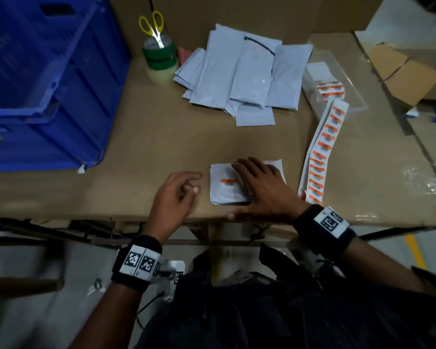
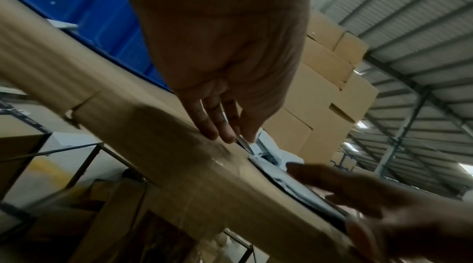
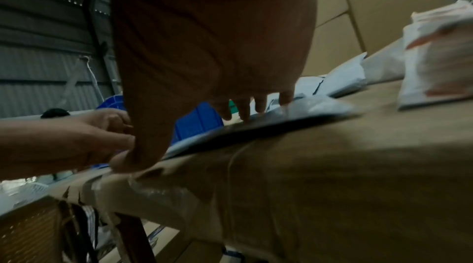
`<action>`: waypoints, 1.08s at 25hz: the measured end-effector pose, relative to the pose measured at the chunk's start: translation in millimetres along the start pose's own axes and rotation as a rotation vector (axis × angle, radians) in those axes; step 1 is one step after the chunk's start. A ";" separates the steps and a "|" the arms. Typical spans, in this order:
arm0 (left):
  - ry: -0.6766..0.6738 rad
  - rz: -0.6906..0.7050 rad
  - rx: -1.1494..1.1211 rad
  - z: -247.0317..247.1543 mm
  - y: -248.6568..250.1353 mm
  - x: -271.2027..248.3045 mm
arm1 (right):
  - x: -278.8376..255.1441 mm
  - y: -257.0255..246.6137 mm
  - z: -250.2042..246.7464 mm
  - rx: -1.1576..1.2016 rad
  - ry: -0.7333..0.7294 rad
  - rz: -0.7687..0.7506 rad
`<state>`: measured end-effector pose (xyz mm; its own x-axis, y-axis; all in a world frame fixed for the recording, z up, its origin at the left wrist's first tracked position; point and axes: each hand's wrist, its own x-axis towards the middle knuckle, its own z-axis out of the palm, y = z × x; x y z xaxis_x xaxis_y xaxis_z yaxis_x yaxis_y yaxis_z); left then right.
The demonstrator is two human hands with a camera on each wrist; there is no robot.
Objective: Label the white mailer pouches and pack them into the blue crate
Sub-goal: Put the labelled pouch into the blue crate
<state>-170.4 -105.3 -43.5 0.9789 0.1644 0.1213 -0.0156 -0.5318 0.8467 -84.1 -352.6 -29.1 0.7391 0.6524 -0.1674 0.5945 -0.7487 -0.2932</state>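
A folded white mailer pouch (image 1: 225,185) bearing an orange label (image 1: 228,181) lies at the cardboard-covered table's (image 1: 146,152) near edge. The right hand (image 1: 259,190) presses flat on it, fingers straight. At its 9 o'clock the left hand (image 1: 175,195) rests loosely curled, holding nothing. Unlabelled pouches (image 1: 244,74) pile at 12, the blue crate (image 1: 43,81) at 10, the label strip (image 1: 324,147) at 2.

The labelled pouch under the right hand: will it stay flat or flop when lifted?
The pouch looks thin and flat, so it will probably sag if lifted by one edge. Its glossy film may slide on the cardboard tabletop. Likely light.
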 end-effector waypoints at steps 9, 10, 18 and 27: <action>0.138 -0.171 -0.095 -18.1 0.5 -25.6 | -31.8 -15.5 21.2 -0.295 0.074 -0.121; 0.160 -0.174 -0.105 -23.7 1.2 -23.7 | -31.8 -19.1 15.1 -0.271 0.094 -0.143; 0.507 0.034 -0.105 -158.6 14.3 25.1 | 45.7 -136.0 -82.9 0.122 -0.016 -0.228; 0.600 0.124 0.415 -399.7 -79.0 100.6 | 286.6 -332.7 -193.4 0.110 0.159 -0.368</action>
<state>-152.1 285.3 108.8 0.6932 0.4455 0.5665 0.0761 -0.8269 0.5571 -8.8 60.8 202.5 0.5282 0.8417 0.1122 0.7972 -0.4461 -0.4067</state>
